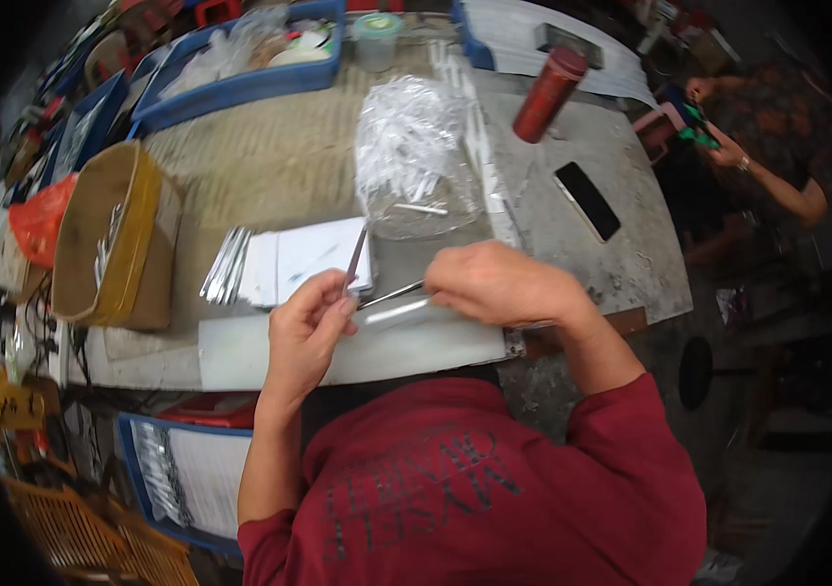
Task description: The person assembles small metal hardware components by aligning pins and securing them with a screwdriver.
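My left hand (310,327) is closed, with a thin purplish-brown stick (355,259) standing up from between its thumb and fingers. My right hand (496,281) is also closed, its fingers pointing left around a slim dark metal rod (394,294) that reaches toward the left fingertips. Just below the rod, a blurred white strip (398,313) lies between the hands; whether either hand grips it I cannot tell. Both hands are over a pale translucent board (240,354) at the table's near edge. Beyond the left hand sit a white flat pad (313,252) and several silvery strips (227,269).
A clear bag of small white pieces (411,137) lies beyond my hands. At left stands a brown bin (157,264); a blue tray (230,98) and a lidded tub (377,44) are farther back. Rightward are a phone (588,201), a red tumbler (548,95) and another person (777,146).
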`<state>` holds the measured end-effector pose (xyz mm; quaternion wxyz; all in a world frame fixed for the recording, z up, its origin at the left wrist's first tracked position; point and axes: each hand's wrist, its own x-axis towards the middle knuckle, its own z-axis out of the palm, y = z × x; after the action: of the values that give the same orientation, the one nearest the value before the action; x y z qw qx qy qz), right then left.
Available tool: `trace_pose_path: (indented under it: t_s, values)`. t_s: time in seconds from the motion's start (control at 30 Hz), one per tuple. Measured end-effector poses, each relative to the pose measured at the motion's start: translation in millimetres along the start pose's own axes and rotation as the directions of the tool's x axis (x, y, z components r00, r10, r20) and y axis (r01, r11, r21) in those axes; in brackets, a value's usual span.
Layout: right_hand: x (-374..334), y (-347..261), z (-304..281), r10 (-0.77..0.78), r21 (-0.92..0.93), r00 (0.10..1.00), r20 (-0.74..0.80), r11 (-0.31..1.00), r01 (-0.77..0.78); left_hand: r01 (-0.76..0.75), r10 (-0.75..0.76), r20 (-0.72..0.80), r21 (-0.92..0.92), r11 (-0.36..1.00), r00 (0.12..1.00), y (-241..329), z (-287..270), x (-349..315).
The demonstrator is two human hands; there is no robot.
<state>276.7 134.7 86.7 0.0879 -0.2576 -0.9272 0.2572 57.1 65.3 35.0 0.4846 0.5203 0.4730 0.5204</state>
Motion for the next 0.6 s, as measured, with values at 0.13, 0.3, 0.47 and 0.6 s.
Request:
trace_pose_path:
  t_s: [0.13, 0.3, 0.47, 0.6]
  values:
    - [5.8, -1.6, 6.1, -0.046, -0.026, 0.998, -0.042, 0.999, 0.045, 0.193, -0.193, 0.155, 0.017, 0.981, 0.969, 6.1, 1.1, -6.0]
    - [5.0, 1.8, 15.4, -0.087, 0.046, 0.993, -0.081, 0.995, 0.091, 0.311, -0.282, 0.235, -0.1, 0.945, 0.93, -0.6, 4.2, -15.8]
    - [3.2, 13.2, 31.4, -0.06, 0.138, 0.961, -0.271, 0.985, 0.101, 0.304, -0.278, 0.166, -0.161, 0.939, 0.946, -10.0, 14.3, -15.9]
    - [5.8, 11.2, 46.2, 0.15, 0.351, 0.887, -0.438, 0.936, 0.015, 0.223, -0.215, 0.064, -0.195, 0.955, 0.975, -12.1, 14.9, -16.4]
